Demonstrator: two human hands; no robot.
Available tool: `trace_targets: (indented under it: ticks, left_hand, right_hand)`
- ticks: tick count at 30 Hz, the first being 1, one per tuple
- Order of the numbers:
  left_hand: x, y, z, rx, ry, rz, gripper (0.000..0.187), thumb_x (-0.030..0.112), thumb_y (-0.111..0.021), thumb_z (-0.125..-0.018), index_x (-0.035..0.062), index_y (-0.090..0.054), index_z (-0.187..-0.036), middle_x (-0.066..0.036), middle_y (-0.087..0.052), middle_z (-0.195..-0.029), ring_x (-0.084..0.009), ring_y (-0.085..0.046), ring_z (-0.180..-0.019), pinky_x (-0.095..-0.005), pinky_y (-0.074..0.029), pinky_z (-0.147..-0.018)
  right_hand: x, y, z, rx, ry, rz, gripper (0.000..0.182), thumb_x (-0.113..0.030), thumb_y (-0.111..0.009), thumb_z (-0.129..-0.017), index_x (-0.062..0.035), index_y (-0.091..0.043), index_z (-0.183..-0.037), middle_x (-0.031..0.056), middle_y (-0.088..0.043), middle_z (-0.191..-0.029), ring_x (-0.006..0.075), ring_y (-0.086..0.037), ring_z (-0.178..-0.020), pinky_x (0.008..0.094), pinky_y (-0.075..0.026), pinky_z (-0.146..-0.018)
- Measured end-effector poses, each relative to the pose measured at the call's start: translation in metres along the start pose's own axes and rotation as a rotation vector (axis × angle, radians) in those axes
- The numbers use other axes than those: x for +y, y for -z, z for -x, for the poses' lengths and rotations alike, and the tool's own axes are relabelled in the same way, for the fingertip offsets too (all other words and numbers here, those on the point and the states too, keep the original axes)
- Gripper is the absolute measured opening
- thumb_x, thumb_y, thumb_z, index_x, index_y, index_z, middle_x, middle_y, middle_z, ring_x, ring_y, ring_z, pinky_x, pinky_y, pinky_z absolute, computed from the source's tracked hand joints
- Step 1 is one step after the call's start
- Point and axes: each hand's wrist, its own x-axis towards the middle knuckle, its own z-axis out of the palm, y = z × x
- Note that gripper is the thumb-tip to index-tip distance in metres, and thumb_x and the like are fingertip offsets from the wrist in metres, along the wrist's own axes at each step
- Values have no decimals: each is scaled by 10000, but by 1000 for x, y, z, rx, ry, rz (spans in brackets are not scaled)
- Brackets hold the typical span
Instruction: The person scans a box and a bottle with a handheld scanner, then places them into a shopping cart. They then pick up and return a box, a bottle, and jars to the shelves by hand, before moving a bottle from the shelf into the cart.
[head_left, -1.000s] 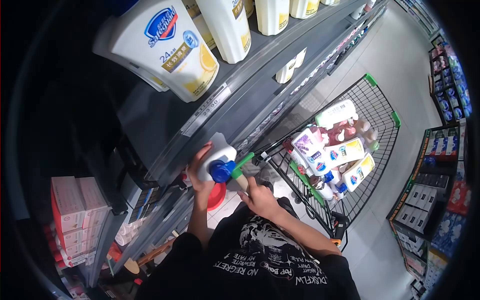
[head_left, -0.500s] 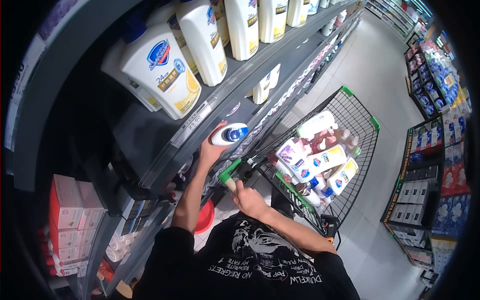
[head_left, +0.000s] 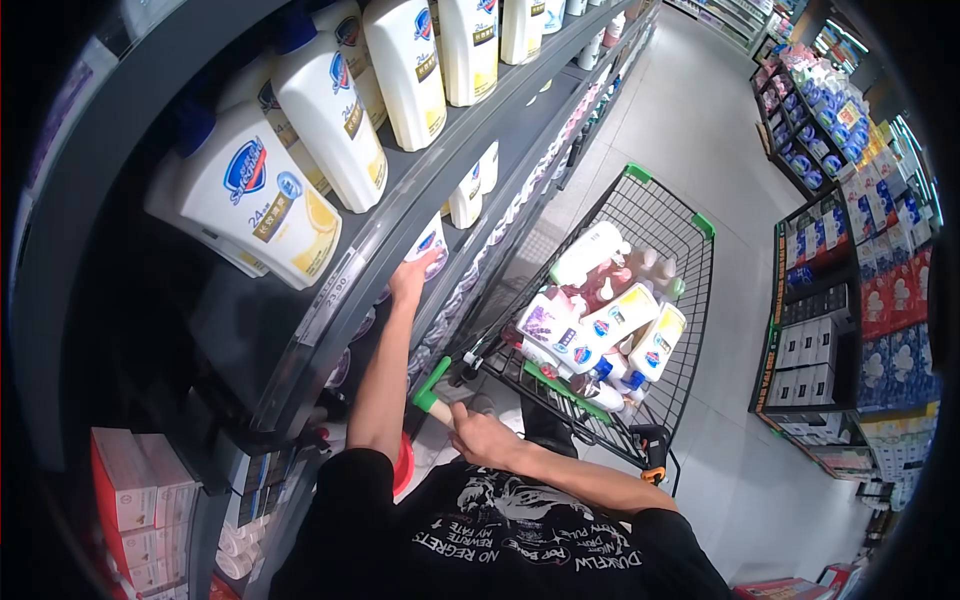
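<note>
At the lower shelf, my left hand point(head_left: 412, 277) is closed around a white body wash bottle point(head_left: 428, 236) with a red and blue logo. Its top is hidden under the upper shelf edge, beside similar white bottles point(head_left: 467, 200). My right hand point(head_left: 480, 436) grips the handle point(head_left: 436, 406) of a wire shopping cart point(head_left: 708, 262) with green corners. Inside the cart lie several bottles, among them a white and yellow one point(head_left: 626, 312), a lavender-printed one point(head_left: 548, 318) and pink ones point(head_left: 603, 285).
Large white pump bottles point(head_left: 262, 195) line the upper shelf above a price strip point(head_left: 328, 292). Pink and white boxes point(head_left: 140, 500) are stacked at lower left. A red round object point(head_left: 404, 465) is on the floor by my body. Across the aisle stands a display rack point(head_left: 812, 350) of packaged goods.
My left hand has carried the bottle from in front of the shelf edge into the lower shelf. My right hand stays on the cart handle. The view has shifted.
</note>
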Motion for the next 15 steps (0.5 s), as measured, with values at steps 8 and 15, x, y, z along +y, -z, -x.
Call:
trace_targets:
  ticks: [8, 15]
  left_hand:
    - [7, -10, -8, 99, 95, -58, 466, 98, -865, -662, -50, -672, -1059, -126, -709, -1032, -199, -674, -904, -317, -510, -824]
    - [-30, 2, -19, 75, 25, -223, 387, 126, -830, -706, -23, -701, -1038, -109, -723, -1011, -183, -680, -904, -319, -511, -810]
  right_hand:
    - [-5, 5, 1, -26, -11, -7, 372, -137, -586, -899, 75, -342, -1083, 310, -621, -759, 505, -620, -728, 556, -499, -639]
    - [-3, 15, -4, -94, -24, 6, 385, -121, -597, -871, 78, -354, -1093, 305, -632, -773, 498, -629, -734, 557, -510, -646]
